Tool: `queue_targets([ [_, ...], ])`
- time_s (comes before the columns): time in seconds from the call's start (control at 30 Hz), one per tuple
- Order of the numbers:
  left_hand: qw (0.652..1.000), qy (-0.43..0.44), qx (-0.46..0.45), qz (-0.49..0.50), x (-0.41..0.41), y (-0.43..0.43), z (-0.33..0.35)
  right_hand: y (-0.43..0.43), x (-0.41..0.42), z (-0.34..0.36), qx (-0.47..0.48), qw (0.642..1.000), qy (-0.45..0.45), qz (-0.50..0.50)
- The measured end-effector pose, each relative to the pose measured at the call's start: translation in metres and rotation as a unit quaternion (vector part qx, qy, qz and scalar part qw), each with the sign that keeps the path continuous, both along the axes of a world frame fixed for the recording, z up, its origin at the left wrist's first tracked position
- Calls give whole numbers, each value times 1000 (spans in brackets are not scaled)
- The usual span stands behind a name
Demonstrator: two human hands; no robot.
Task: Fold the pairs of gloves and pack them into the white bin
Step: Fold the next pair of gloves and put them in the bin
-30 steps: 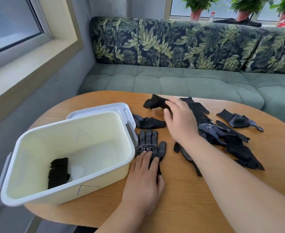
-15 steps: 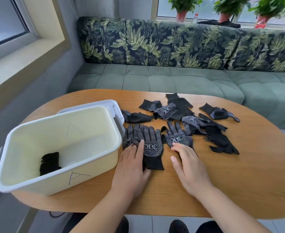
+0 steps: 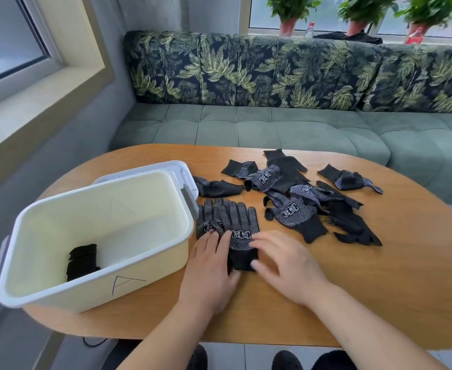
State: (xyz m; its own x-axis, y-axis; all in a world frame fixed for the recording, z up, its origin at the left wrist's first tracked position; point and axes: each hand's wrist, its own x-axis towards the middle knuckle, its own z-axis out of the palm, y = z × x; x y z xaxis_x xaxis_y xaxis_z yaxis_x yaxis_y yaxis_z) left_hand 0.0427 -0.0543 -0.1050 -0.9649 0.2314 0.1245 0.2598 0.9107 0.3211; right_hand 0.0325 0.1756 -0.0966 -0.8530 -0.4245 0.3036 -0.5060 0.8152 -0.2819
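Dotted glove pair (image 3: 230, 225) lies flat on the table (image 3: 379, 289) right beside the white bin (image 3: 59, 297), cuffs partly hidden under both hands. Left hand (image 3: 208, 276) presses it flat-fingered; right hand (image 3: 286, 265) is blurry, fingers look loose on the cuff.

The white bin (image 3: 86, 292) at the table's left edge is smooth plastic with a soft shine. The table (image 3: 379, 276) shows wood grain — its finish is matt. The gloves (image 3: 239, 217) near the front edge and in the middle are black knitted cloth, matt, covered with small white dots. The sofa (image 3: 272, 124) behind is soft cloth.
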Motion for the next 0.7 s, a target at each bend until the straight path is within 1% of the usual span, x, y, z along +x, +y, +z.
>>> queue_targets([
  [0.03, 1000, 0, 5, -1, 0, 0, 0, -8, 8, -5, 15, 1000, -10, 19],
  [0.1, 1000, 2, 21, 0, 1, 0, -2, -16, 18, -14, 24, 1000, -6, 14],
  [0.2, 999, 22, 36, 12, 1, 0, -5, -14, 24, -13, -9, 999, 41, -35],
  [0.27, 999, 26, 37, 16, 2, 0, -7, -10, 29, -7, -9, 996, 81, -47],
  [0.4, 999, 26, 32, 23, 3, 0, -5, -2, 50, 2, 18, 993, 107, -35],
  [0.5, 999, 24, 28, 24, 3, 0, -5, 7, 60, 2, 7, 993, 117, -11],
  [0.57, 999, 23, 25, 20, 2, -1, -5, 11, 57, 5, -19, 994, 100, -30],
  [0.6, 999, 24, 22, 18, 2, -1, -5, 13, 51, 7, -24, 995, 76, -65],
  [0.63, 999, 25, 17, 15, 2, -1, -4, 15, 41, 10, -15, 993, 41, -110],
  [0.7, 1000, 22, 10, 3, 1, -1, -3, 18, 18, 14, 48, 980, -53, -184],
])
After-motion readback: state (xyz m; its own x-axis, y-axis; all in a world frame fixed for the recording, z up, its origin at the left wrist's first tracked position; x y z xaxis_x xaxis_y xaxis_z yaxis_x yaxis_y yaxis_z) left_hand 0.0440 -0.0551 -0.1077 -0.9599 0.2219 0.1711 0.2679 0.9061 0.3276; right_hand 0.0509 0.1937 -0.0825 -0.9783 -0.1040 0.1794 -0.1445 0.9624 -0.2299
